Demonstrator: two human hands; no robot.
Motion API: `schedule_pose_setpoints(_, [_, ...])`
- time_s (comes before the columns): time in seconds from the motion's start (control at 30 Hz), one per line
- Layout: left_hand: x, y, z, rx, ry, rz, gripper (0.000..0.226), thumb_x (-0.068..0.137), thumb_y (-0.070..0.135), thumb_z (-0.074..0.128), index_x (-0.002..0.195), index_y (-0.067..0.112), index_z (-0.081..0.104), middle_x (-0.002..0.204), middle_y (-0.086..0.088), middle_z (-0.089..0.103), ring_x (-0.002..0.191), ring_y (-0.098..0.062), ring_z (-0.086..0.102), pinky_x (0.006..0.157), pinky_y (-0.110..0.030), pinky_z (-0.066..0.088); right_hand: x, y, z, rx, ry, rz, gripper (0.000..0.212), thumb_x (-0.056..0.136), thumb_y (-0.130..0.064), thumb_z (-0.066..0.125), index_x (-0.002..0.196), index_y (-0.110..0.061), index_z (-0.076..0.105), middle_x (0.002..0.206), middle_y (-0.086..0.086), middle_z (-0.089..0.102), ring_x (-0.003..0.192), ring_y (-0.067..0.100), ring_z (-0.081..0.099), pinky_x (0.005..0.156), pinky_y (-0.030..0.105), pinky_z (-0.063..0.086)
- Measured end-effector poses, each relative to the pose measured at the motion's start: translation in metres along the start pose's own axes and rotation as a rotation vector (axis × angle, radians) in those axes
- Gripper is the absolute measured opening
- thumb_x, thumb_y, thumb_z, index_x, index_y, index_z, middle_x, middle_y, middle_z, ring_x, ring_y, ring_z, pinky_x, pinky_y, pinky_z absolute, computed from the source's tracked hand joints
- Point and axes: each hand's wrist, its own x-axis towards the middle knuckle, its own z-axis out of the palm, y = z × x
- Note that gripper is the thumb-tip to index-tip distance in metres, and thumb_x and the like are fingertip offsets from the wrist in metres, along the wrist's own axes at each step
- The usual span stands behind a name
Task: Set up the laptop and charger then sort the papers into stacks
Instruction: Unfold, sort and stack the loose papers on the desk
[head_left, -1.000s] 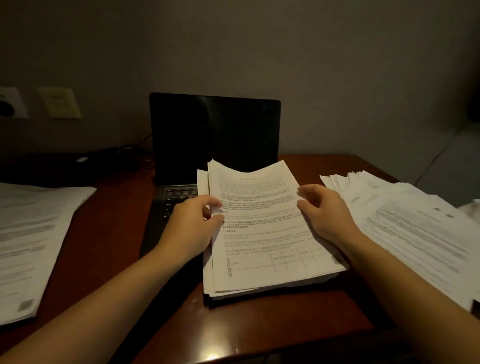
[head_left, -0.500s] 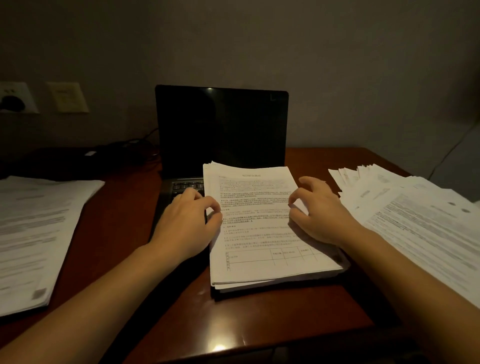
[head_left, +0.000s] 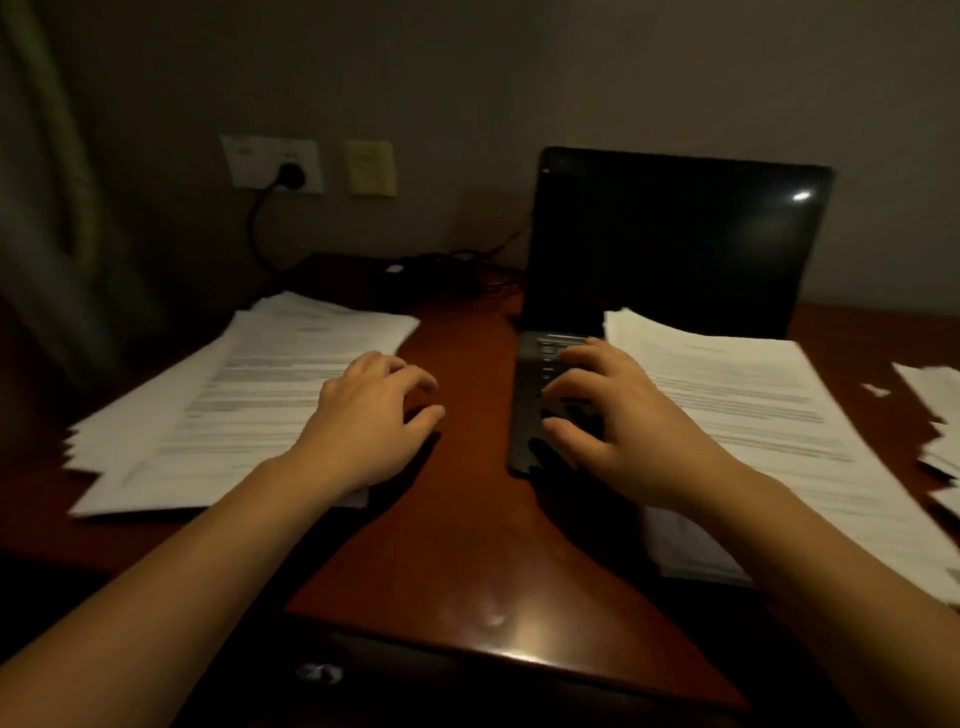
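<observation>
Red-brown wood of a desk (head_left: 467, 519) shows between two piles of paper in a dim room. The open laptop (head_left: 670, 239), its screen dark, stands at the back right, with a middle paper stack (head_left: 753, 405) covering the right part of its keyboard. The right hand (head_left: 618, 431) is over the exposed keys, fingers spread and loosely bent, gripping nothing. The left hand (head_left: 371, 421), loosely curled and also empty, is at the right edge of the left paper stack (head_left: 249, 395). A black plug (head_left: 292, 171) sits in a wall socket (head_left: 270, 163), and its cable drops toward a dark tangle of charger leads (head_left: 436, 270) that is hard to make out. More sheets (head_left: 935, 415) are cut off at the right. The print is too blurred to read.
</observation>
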Motion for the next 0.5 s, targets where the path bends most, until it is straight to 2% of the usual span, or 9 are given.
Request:
schedule_pose_setpoints(0.1, [-0.011,-0.051,-0.018,0.004,0.001,-0.113,0.037,0.098,0.056,0.046,0.130,0.041,0.053,0.144,0.009,0.048,0.136,-0.016,0.037,0.110,-0.046,0.033,0.022,-0.039,0.022,0.079,-0.072,-0.092,0.023,0.097,-0.044,0.059,0.115,-0.031,0.065,0.139,-0.009,0.048,0.134,0.008,0.041,0.106,0.023,0.037])
schedule_pose_setpoints(0.2, [-0.024,-0.092,-0.035,0.163,-0.021,-0.219,0.041,0.096,0.060,0.045,0.134,0.043,0.052,0.148,0.009,0.046,0.137,-0.018,0.038,0.113,-0.048,0.030,0.035,-0.074,0.039,0.241,-0.157,-0.080,0.017,0.096,-0.042,0.061,0.112,-0.038,0.062,0.122,-0.021,0.054,0.116,-0.001,0.052,0.091,0.011,0.039])
schedule_pose_setpoints(0.3, [-0.035,-0.111,-0.035,0.118,-0.064,-0.295,0.050,0.096,0.064,0.043,0.142,0.045,0.045,0.156,0.009,0.037,0.143,-0.019,0.031,0.117,-0.050,0.020,0.048,-0.095,0.054,0.464,-0.212,0.067,0.029,0.094,-0.036,0.065,0.122,-0.035,0.060,0.121,-0.019,0.059,0.111,0.001,0.059,0.090,0.017,0.046])
schedule_pose_setpoints(0.43, [-0.040,-0.098,-0.022,0.037,-0.018,-0.353,0.052,0.098,0.060,0.040,0.147,0.042,0.041,0.159,0.006,0.031,0.146,-0.020,0.024,0.121,-0.057,0.007,0.060,-0.105,0.069,0.987,-0.299,0.372,0.049,0.092,-0.016,0.070,0.136,-0.025,0.050,0.112,0.002,0.071,0.091,0.018,0.075,0.080,0.037,0.061])
schedule_pose_setpoints(0.5, [-0.038,-0.082,-0.015,0.062,-0.008,-0.364,0.053,0.099,0.057,0.039,0.149,0.040,0.038,0.160,0.004,0.030,0.147,-0.021,0.022,0.121,-0.058,0.007,0.063,-0.101,0.073,0.940,-0.318,0.378,0.057,0.090,-0.012,0.072,0.139,-0.028,0.046,0.104,0.004,0.073,0.087,0.021,0.076,0.080,0.043,0.063])
